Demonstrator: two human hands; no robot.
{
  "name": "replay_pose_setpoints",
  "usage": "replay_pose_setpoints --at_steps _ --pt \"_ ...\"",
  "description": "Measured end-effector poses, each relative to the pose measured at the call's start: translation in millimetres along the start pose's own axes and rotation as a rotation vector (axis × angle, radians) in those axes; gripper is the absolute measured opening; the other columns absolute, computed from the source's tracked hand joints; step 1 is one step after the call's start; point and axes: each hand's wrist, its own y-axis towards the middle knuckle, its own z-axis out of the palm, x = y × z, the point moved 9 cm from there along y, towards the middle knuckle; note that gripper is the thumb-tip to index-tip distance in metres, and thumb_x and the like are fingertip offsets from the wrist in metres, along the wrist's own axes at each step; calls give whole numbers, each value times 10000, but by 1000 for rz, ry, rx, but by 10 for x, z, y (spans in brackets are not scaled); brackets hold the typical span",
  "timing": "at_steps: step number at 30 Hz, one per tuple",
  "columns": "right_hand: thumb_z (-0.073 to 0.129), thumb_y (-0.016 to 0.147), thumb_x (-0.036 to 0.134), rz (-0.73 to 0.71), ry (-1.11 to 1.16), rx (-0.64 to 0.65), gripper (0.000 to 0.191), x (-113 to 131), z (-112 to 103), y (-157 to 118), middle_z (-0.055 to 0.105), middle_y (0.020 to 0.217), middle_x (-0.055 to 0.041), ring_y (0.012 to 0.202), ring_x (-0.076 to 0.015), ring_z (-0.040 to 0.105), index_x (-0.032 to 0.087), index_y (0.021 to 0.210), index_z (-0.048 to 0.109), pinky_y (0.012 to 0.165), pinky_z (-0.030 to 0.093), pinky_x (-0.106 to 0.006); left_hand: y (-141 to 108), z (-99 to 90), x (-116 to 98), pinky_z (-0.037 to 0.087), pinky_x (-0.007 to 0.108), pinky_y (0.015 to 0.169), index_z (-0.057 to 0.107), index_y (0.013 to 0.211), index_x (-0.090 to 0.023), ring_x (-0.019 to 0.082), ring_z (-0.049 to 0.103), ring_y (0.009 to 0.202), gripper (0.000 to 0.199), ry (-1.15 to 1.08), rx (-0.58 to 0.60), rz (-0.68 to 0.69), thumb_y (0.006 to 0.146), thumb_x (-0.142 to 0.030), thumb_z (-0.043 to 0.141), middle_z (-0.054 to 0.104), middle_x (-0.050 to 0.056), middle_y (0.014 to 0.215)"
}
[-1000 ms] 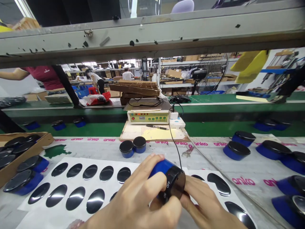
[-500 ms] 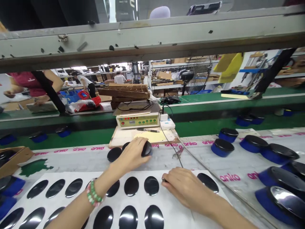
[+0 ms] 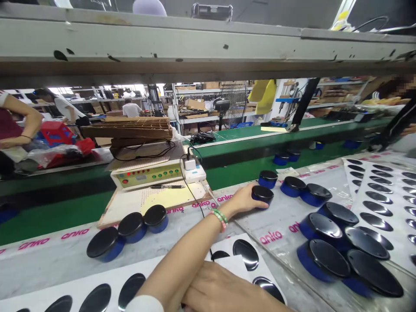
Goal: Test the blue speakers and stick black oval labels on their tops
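Note:
My left hand (image 3: 244, 200), with a green and pink bead bracelet at its wrist, reaches right and grips a blue round piece with a black top (image 3: 262, 195). Another such piece (image 3: 268, 178) stands just behind it. Beneath my left forearm lies my right hand (image 3: 217, 288), its fingers hidden, over a white sheet of black oval discs (image 3: 97, 299). Three more blue and black pieces (image 3: 131, 227) form a row on the left of the plastic-covered table.
Several blue and black pieces (image 3: 325, 260) crowd the right side, beside more disc sheets (image 3: 378, 208). A control box (image 3: 149, 175) stands behind, its cable running forward. Beyond runs a green conveyor (image 3: 227, 171); a metal beam (image 3: 195, 47) crosses above.
The view has turned right. My left hand has let go of one round piece, now in the left row, and moved right onto another. My left forearm now crosses over my right hand.

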Motion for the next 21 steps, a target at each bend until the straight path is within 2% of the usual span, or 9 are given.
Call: replay_pose_setpoints --at_steps 2,4,7,9,10,12,15,18,21 --pt "432 983 264 -35 49 -51 184 38 -89 -9 638 793 4 722 -136 552 165 932 578 685 426 -240 -174 -166 -41 425 417 984 608 1116 -104 271 587 1071 613 -172 -19 -29 625 -415 804 642 153 1144" --pt "344 1011 284 -49 131 -177 272 59 -288 -35 596 692 6 630 -128 520 170 895 561 632 422 -237 -554 -452 -111 462 378 934 577 1157 -123 239 605 1033 623 -345 -70 -72 678 -490 732 635 140 1157" --pt "252 1027 296 32 259 -475 339 -4 -736 -119 576 624 -4 576 -126 525 181 849 516 594 433 -232 -1392 -880 -205 510 340 826 534 1178 -146 187 636 908 595 -554 -203 -154 794 -599 519 631 130 1137" --pt "252 1028 308 133 286 -602 321 -49 -983 -137 580 627 -5 572 -129 551 193 855 498 569 436 -229 -1996 -1074 -234 508 301 805 551 1119 -169 153 637 844 514 -666 -337 -195 811 -577 509 651 99 1069" --pt "262 1026 310 181 276 -612 310 -47 -1064 -105 582 639 -5 574 -130 560 198 853 493 560 434 -230 -2277 -1123 -221 503 297 822 568 1080 -168 149 640 833 464 -752 -412 -227 814 -547 537 660 85 1024" --pt "286 1024 310 227 241 -555 304 31 -1153 42 571 646 0 558 -126 552 204 817 482 535 419 -231 -2737 -1101 -182 496 336 864 590 1055 -146 177 655 831 456 -916 -498 -316 823 -538 563 670 85 954" --pt "286 1025 292 201 194 -416 343 253 -1151 341 540 623 14 523 -113 510 200 750 470 516 391 -236 -3147 -986 -218 485 408 891 530 1211 -168 231 658 902 610 -1006 -505 -388 817 -634 523 668 102 1006" --pt "257 1031 295 154 163 -347 397 445 -1097 569 518 602 21 498 -99 475 193 706 462 502 369 -234 -3388 -1066 -333 425 376 960 440 1300 -271 220 589 1070 652 -832 -574 -319 782 -643 572 617 66 1169" --pt "232 1033 318 129 120 -329 430 546 -1070 674 498 574 26 469 -91 450 197 676 438 490 356 -229 -3523 -1196 -472 349 369 1021 451 1271 -256 243 525 1135 715 -520 -605 -213 703 -632 670 596 65 1164"
